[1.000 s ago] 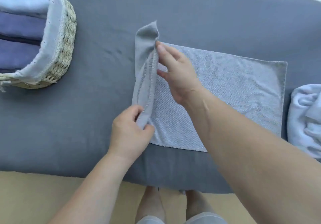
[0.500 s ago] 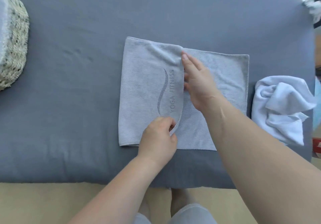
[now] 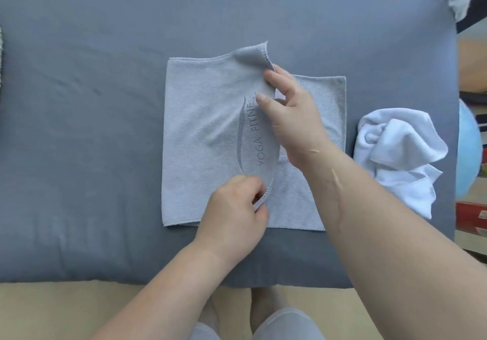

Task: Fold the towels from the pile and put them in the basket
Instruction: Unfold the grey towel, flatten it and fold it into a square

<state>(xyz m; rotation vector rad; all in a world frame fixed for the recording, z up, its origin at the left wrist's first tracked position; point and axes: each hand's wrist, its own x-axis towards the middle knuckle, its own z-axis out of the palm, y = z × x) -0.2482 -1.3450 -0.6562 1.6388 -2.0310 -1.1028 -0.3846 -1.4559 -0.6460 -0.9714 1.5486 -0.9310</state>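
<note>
On the grey sheet [image 3: 79,155] the grey towel [image 3: 205,128] lies half folded, its left flap drawn over toward the right end; I'd judge this first fold unfinished. The left hand [image 3: 232,215] pinches the flap's near corner. The right hand [image 3: 297,123] has its fingers [image 3: 274,78] pinching the lifted far corner. A crumpled white towel [image 3: 400,150] waits rightward, neither folded nor basketed.

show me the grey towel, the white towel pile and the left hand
grey towel [image 3: 200,128]: head view, on the folded-over flap left of the logo
white towel pile [image 3: 400,152]: head view, middle of the crumpled heap
left hand [image 3: 232,215]: head view, back of the hand
</note>
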